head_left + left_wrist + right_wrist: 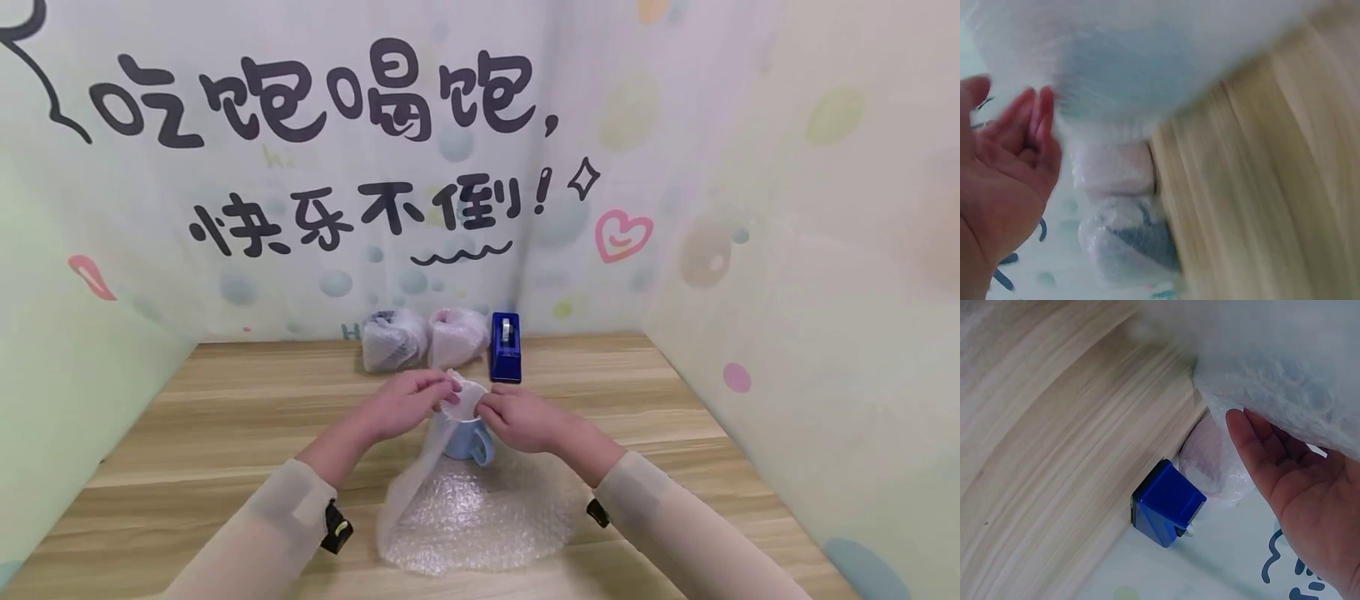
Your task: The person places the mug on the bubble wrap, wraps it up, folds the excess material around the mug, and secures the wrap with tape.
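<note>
A light blue mug stands on a sheet of bubble wrap, its handle turned toward the front right. Wrap rises along the mug's left side and reaches its white rim. At the left of the rim, my left hand holds the wrap's upper edge with its fingers. My right hand has curled fingers at the right of the rim, gripping wrap there. In the left wrist view, the wrap veils the blue mug. The right wrist view shows wrap against my right fingers, partly hiding them.
Two wrapped bundles, one dark-patterned and one pink, stand against the back wall. To their right is a blue tape dispenser. Walls enclose the wooden table at the back and sides.
</note>
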A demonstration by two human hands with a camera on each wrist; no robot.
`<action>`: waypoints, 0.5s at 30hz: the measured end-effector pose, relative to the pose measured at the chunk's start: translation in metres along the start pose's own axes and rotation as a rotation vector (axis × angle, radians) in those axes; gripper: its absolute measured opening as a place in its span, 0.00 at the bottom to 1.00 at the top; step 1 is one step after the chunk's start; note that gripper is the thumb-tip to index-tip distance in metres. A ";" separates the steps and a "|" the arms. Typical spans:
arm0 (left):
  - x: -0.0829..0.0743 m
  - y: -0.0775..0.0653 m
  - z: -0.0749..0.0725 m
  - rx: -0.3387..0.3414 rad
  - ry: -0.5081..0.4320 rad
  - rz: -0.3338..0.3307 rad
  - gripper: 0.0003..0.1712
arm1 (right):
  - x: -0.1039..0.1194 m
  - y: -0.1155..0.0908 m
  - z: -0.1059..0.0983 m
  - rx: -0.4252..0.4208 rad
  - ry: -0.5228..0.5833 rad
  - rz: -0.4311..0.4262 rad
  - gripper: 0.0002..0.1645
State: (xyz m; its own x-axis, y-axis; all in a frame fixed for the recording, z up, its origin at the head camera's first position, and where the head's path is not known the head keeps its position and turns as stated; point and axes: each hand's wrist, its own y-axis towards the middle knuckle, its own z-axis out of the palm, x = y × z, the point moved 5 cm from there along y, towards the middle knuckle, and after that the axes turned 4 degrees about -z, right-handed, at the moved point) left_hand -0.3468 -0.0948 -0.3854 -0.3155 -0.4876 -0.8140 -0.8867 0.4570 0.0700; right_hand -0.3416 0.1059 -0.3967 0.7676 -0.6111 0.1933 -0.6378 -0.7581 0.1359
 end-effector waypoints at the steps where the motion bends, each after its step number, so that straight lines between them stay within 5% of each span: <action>1: -0.001 0.000 0.002 0.008 0.073 0.030 0.21 | 0.000 0.000 0.000 0.003 0.000 0.001 0.19; 8: -0.001 -0.004 0.015 0.051 0.471 0.216 0.26 | -0.003 0.001 0.004 0.026 0.017 0.035 0.20; 15: -0.001 0.002 0.033 0.064 0.588 0.242 0.23 | 0.000 0.002 0.001 0.005 -0.004 -0.001 0.18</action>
State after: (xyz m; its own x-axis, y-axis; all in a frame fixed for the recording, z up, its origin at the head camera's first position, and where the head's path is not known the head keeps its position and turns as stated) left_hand -0.3370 -0.0693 -0.4039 -0.6535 -0.6832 -0.3257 -0.7506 0.6404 0.1626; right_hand -0.3429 0.1040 -0.3978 0.7683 -0.6116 0.1890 -0.6370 -0.7596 0.1312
